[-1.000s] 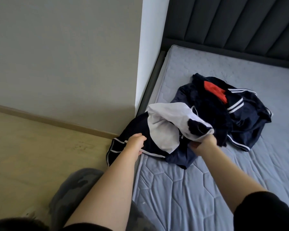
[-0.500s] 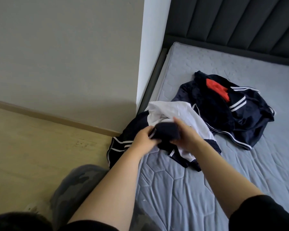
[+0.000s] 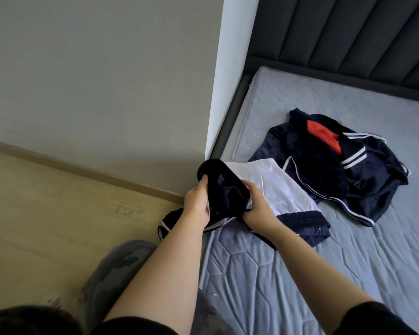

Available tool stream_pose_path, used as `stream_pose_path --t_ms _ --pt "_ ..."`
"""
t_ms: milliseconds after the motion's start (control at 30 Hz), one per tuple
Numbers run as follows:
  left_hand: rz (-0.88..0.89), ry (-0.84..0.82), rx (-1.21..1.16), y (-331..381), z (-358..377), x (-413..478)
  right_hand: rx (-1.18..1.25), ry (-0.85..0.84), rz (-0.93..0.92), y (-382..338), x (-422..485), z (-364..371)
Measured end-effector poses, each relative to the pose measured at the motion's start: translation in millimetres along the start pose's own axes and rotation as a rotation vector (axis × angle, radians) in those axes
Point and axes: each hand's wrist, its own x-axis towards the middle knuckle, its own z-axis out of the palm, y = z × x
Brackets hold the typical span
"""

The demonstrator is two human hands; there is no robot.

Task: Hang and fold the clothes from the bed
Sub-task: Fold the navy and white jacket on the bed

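In the middle of the frame we see the left hand and the right hand holding one dark navy garment between them, above the left edge of the bed. The left fingers are curled into the cloth at its upper left, where the fabric forms a rounded dark loop. The right fingers are curled over its right side. Both hands grip it, but we cannot tell what kind of garment it is, because the cloth is nearly black and its folds run together.

Below the left wrist a dark striped hem hangs past the mattress edge. The forearm hides most of it, and we cannot tell whether it belongs to the held piece.

Just behind the right hand lies a white garment, its lower left corner covered by the hand and the dark cloth. A navy band shows at its lower right edge.

Toward the upper right sits a crumpled navy pile with white stripes and a red piece on top. We cannot count how many items it holds.

The dark headboard is cut off by the top and right edges. At the bottom, a grey patterned trouser leg is blurred, and a black sleeve runs out of frame.
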Motion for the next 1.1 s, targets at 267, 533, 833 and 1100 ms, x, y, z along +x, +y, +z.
stream_pose_path --t_ms 267,533,833,1100 --pt "0.071 -0.305 -0.068 -2 4 -6 0.151 0.185 -0.082 -12 -8 7" --pt "0.16 -0.297 0.089 13 9 -22 -0.005 0.422 0.117 -43 15 15" --pt "0.532 -0.089 0.267 206 -13 -91 0.235 0.243 -0.199 -242 69 15" --pt "0.935 0.177 0.44 396 -82 -192 0.547 0.01 -0.461 -459 73 24"
